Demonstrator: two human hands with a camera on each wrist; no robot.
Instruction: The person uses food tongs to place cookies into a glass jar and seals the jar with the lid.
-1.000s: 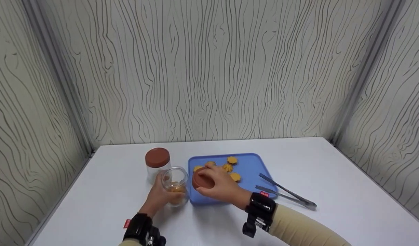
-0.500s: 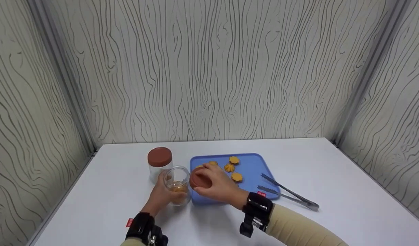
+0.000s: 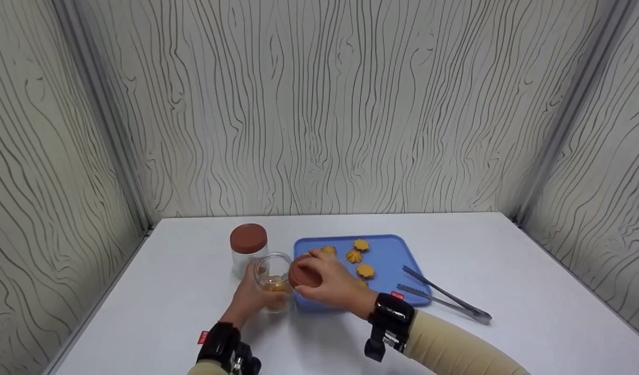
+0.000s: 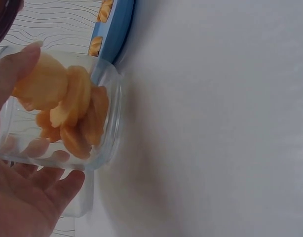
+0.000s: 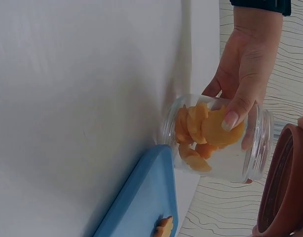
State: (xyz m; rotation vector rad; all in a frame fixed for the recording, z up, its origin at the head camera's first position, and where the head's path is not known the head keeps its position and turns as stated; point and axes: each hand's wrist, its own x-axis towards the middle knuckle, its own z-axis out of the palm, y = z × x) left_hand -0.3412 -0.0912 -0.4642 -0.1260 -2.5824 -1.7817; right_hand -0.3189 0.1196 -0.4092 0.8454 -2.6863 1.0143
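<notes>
My left hand [image 3: 254, 297] grips a clear jar [image 5: 225, 168] around its side, thumb across the front and fingers behind. Several yellow-orange cookies [image 4: 75, 98] lie in the jar, and its mouth is uncovered. A reddish-brown screw lid [image 3: 305, 273] is held by its edge in my right hand [image 3: 335, 284], just right of the jar's mouth. The right wrist view shows the lid tilted, its hollow underside toward the jar's opening and a small space between them. In the left wrist view only the lid's dark edge shows at the top left corner.
Behind the left hand stands a second jar [image 3: 244, 260] with a matching brown lid [image 3: 248, 238] on. A blue tray [image 3: 387, 255] with several cookies [image 3: 365, 271] lies to the right, partly hidden by the right hand. Metal tongs [image 3: 455, 303] rest across its right edge.
The lid has shifted left, closer to the jar's mouth. The left hand keeps its grip on the jar. The whole head view has drifted slightly, moving the scene to the right.
</notes>
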